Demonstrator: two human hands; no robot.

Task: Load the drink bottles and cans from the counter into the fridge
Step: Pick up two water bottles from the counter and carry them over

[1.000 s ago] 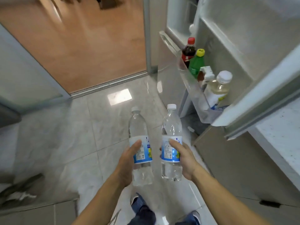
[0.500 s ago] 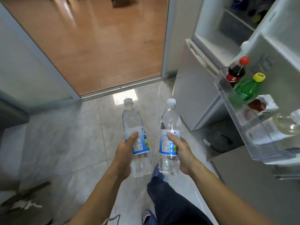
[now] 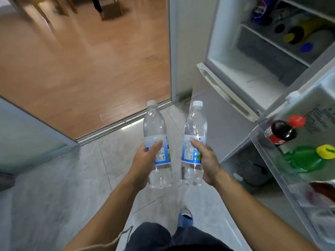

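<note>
Mid-task: the fridge (image 3: 253,73) stands open up and right of the hands, some drinks already on its shelves. Door rack (image 3: 282,171), right of the right hand, holds a cola bottle (image 3: 281,133) and green bottle (image 3: 304,158). Left hand (image 3: 145,160) grips one water bottle (image 3: 155,124), right hand (image 3: 206,160) grips the other (image 3: 195,124), both upright, just beside each other, not yet shelved. Path to the fridge looks unobstructed; counter out of view.

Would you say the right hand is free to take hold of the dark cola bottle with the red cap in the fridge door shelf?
Probably not yet: the right hand already grips a clear water bottle, though the dark cola bottle stands unobstructed.
</note>
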